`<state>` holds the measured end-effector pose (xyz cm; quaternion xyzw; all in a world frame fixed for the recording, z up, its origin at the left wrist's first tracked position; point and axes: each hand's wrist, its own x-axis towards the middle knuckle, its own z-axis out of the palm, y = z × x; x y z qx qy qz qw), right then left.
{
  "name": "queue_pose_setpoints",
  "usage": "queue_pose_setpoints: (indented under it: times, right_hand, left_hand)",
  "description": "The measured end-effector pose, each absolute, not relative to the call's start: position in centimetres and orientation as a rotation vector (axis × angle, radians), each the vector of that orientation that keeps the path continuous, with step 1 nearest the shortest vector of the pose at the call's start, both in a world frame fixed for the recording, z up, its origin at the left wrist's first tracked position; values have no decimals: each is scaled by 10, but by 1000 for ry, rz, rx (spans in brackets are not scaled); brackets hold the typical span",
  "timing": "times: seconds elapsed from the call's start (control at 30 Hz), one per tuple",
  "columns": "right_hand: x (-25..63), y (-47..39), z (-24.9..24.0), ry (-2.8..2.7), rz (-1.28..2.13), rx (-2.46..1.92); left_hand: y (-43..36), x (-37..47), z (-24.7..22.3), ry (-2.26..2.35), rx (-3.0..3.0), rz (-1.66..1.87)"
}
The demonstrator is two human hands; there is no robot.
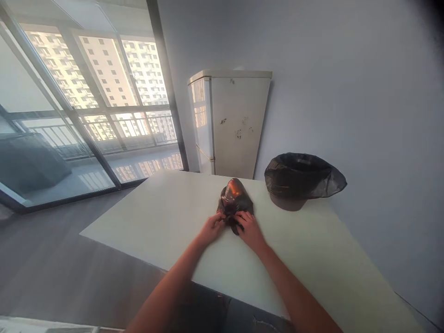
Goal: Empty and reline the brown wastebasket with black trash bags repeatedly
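Observation:
On the white table (156,208) lies a black plastic bag (248,203), bunched around a shiny rounded thing with an orange-brown top (235,187). What that thing is, I cannot make out. My left hand (212,227) pinches the near left edge of the bag. Across from it, my right hand (249,229) has its fingers closed on the near right side. A dark flap of plastic hangs between the two hands, and my fingertips are partly hidden in its folds.
A bin (289,202) lined with a black bag stands at the table's right edge by the wall. Beyond the far edge is a worn white refrigerator (236,125). Sliding glass doors (104,115) with dark frames are on the left.

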<state>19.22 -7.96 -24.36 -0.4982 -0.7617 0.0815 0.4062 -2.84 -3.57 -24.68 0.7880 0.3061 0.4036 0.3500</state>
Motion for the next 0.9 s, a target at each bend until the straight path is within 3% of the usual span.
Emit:
queue_pose_setpoints:
  times: [0.2, 0.9]
  right_hand:
    - [196, -70, -249, -1819, 326, -1065]
    - [201, -74, -249, -1893, 327, -1199]
  left_hand:
    - [-34, -31, -246, 813, 1978, 1136]
    - [-32, -29, -245, 937, 1933, 1274]
